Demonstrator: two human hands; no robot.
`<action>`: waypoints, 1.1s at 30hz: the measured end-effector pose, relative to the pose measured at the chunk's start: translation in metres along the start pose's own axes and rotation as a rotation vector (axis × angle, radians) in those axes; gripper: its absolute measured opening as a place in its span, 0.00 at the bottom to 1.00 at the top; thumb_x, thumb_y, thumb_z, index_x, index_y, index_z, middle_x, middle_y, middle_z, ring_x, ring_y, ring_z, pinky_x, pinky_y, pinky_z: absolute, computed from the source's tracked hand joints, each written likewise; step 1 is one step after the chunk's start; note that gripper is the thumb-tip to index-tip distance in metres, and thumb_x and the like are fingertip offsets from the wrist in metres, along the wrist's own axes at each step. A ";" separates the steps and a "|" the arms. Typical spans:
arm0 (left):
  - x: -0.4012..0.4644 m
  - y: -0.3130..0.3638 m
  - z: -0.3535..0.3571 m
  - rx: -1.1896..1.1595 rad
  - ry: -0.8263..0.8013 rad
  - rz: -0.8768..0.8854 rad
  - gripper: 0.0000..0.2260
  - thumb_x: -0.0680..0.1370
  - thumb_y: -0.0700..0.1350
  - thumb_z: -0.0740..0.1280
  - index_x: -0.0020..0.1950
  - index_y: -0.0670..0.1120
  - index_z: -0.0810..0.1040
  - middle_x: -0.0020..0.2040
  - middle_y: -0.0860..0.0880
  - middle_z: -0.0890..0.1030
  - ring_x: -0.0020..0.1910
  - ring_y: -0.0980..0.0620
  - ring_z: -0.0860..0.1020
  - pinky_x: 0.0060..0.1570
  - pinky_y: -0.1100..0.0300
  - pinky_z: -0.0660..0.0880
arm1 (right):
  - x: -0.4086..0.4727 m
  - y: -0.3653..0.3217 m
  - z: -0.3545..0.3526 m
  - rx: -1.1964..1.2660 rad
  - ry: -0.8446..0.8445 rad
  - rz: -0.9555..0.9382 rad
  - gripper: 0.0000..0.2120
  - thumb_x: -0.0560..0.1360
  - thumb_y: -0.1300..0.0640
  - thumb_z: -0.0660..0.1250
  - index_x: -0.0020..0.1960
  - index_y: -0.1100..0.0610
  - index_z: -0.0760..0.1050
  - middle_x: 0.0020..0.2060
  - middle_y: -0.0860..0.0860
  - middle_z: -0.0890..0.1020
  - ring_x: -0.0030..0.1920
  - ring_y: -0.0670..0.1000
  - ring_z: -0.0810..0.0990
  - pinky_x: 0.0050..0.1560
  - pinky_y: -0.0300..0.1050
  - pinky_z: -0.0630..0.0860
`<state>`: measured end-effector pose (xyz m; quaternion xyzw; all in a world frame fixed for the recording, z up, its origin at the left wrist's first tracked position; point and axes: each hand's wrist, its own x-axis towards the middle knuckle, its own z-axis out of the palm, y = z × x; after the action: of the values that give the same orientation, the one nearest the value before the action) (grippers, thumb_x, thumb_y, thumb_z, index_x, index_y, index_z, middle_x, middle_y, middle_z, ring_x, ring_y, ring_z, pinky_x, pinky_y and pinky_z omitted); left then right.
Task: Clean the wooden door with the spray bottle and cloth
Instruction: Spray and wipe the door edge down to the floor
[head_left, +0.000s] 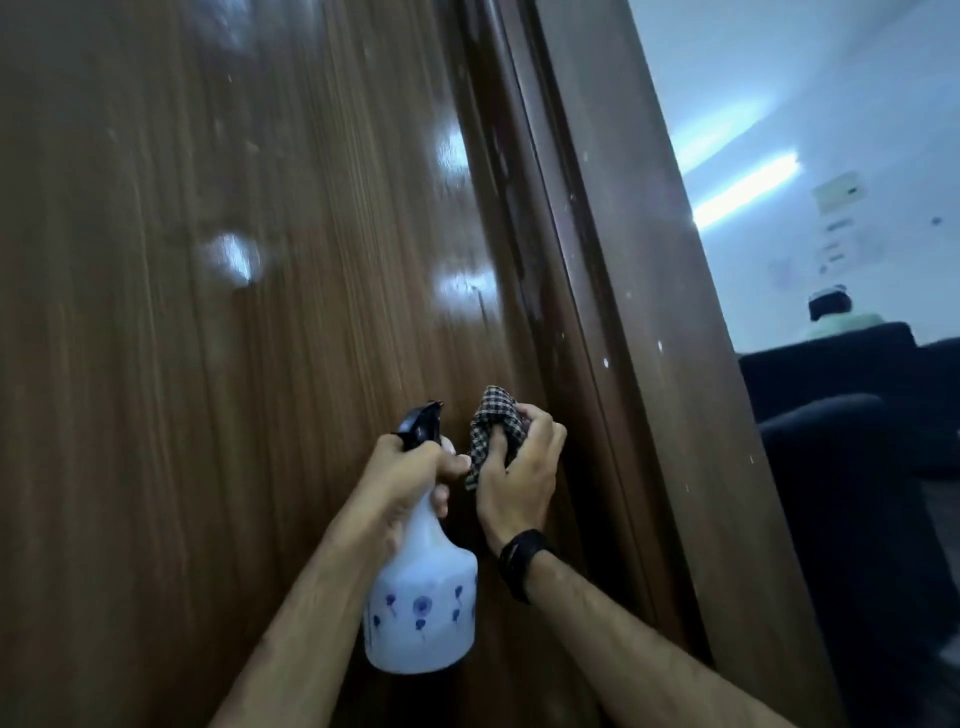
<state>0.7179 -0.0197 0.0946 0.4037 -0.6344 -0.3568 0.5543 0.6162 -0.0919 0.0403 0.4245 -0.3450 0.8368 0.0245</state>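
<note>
L hand (410, 475) grips spray bottle (423, 597) neck, R hand (519, 478) pinches checked cloth (493, 421) just beside — both lower centre, before wooden door (234, 312).

Dark sofa (852, 395) at right, white wall (831, 104) with papers (840, 191), tube light (745, 195)
</note>
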 end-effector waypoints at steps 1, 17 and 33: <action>0.005 0.010 0.001 0.008 -0.005 0.019 0.07 0.75 0.32 0.69 0.42 0.42 0.75 0.26 0.49 0.71 0.21 0.54 0.67 0.24 0.62 0.67 | 0.010 -0.005 0.006 0.007 0.003 -0.017 0.13 0.78 0.60 0.67 0.61 0.53 0.71 0.54 0.46 0.69 0.49 0.42 0.72 0.43 0.26 0.67; 0.090 0.112 0.003 0.122 -0.309 -0.072 0.06 0.76 0.32 0.65 0.41 0.41 0.73 0.32 0.45 0.72 0.21 0.56 0.64 0.25 0.64 0.64 | 0.108 -0.007 0.035 -0.060 0.208 -0.127 0.12 0.76 0.62 0.69 0.57 0.56 0.70 0.53 0.44 0.68 0.49 0.43 0.71 0.43 0.34 0.67; 0.139 0.124 0.012 0.051 -0.390 -0.051 0.09 0.76 0.33 0.65 0.37 0.43 0.72 0.32 0.47 0.73 0.21 0.57 0.63 0.22 0.66 0.66 | 0.223 -0.073 0.078 -0.469 0.036 -0.532 0.13 0.72 0.69 0.68 0.52 0.59 0.71 0.51 0.57 0.73 0.43 0.60 0.81 0.37 0.43 0.66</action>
<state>0.6837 -0.0942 0.2624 0.3570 -0.7281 -0.4260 0.4013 0.5524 -0.1388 0.2747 0.4677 -0.4047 0.7062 0.3446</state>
